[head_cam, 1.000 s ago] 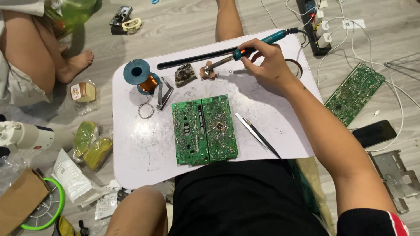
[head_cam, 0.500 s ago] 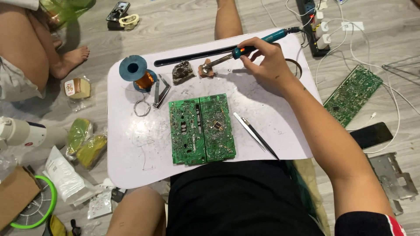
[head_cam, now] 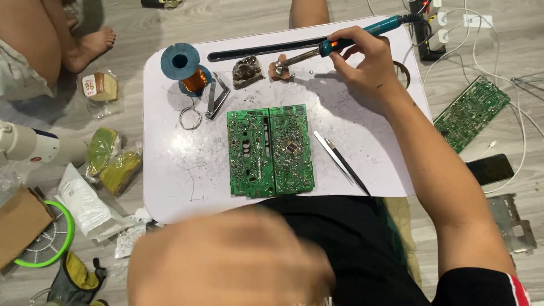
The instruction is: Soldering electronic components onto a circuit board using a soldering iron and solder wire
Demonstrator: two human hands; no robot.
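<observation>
Grey floorboards surround a white lap table [head_cam: 170, 187]. Its far edge has the right hand [head_cam: 368, 65] gripping a soldering iron [head_cam: 351, 39], tip on a brown lump [head_cam: 280, 68]; a slip could scorch the tabletop. Left hand [head_cam: 226, 260] is blurred; its state cannot be told.

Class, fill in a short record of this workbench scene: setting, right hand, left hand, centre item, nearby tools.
Setting: white lap table on a wooden floor
Right hand: right hand holds a teal soldering iron, tip at a small brown block
Left hand: blurred shape low in view, possibly it
Centre item: two green circuit boards side by side
Nearby tools: tweezers, copper wire spool
</observation>
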